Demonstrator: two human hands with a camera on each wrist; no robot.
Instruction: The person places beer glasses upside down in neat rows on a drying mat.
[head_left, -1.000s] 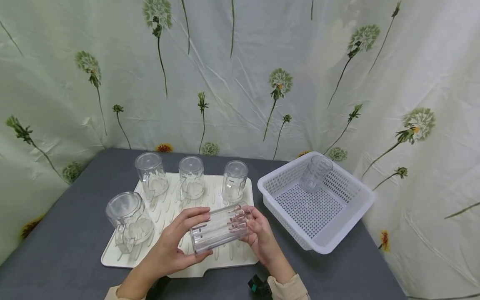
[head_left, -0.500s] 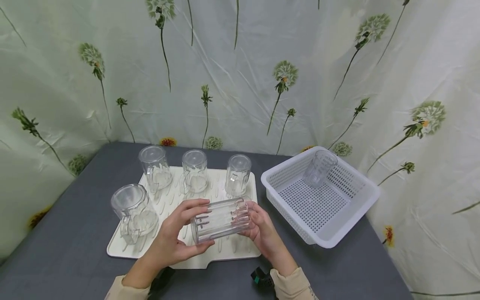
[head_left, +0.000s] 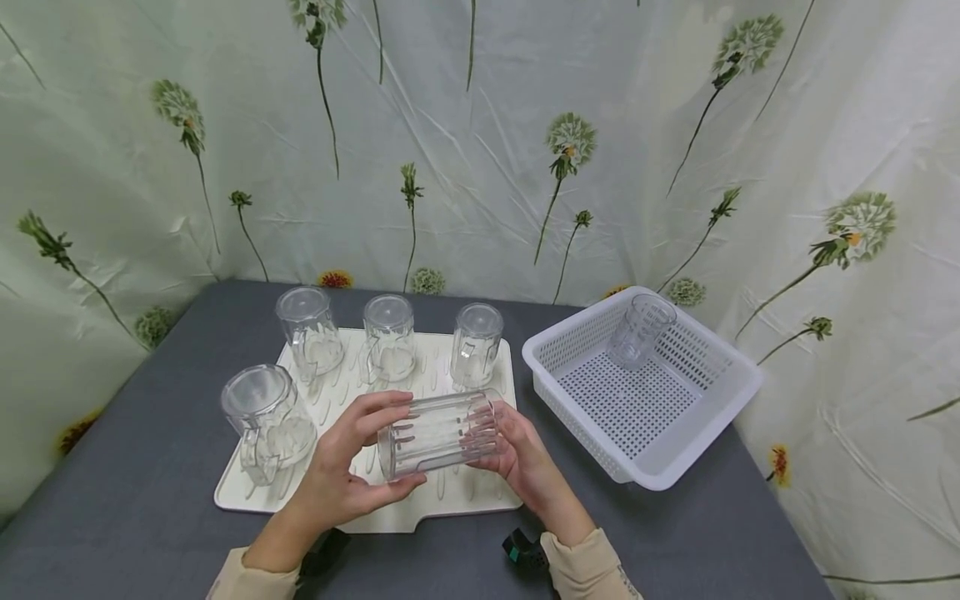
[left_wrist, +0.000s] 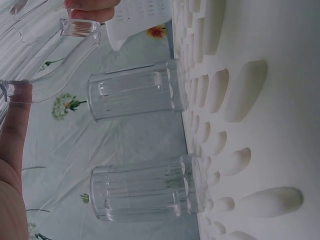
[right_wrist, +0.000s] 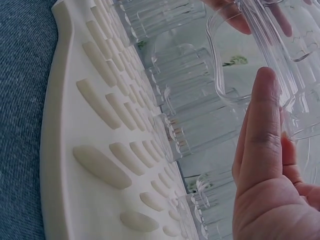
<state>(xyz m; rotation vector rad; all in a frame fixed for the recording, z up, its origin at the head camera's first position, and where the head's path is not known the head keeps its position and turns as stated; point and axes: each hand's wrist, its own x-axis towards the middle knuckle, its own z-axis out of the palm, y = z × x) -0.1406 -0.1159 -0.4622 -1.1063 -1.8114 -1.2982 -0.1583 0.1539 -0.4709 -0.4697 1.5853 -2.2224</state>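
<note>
A clear glass mug (head_left: 435,433) is held on its side above a white draining tray (head_left: 375,522). My left hand (head_left: 341,467) grips its left end, fingers over the top and thumb below. My right hand (head_left: 528,467) holds the other end, partly hidden behind the glass. The mug's handle (right_wrist: 216,65) shows in the right wrist view, beside a straight finger. Upside down on the tray stand several mugs: a wide mug (head_left: 258,404) at front left, and a back row with a left mug (head_left: 306,321), a middle mug (head_left: 390,325) and a right mug (head_left: 478,333).
To the right, a white perforated basket (head_left: 581,425) sits on the dark grey table (head_left: 135,508). Another clear glass (head_left: 637,333) leans inside it, against the far corner. A flower-patterned curtain (head_left: 480,200) hangs behind the table.
The mug has turned slightly in both hands and lies more level than a second ago. The head view has shifted a little; the tray, other mugs and basket keep their places.
</note>
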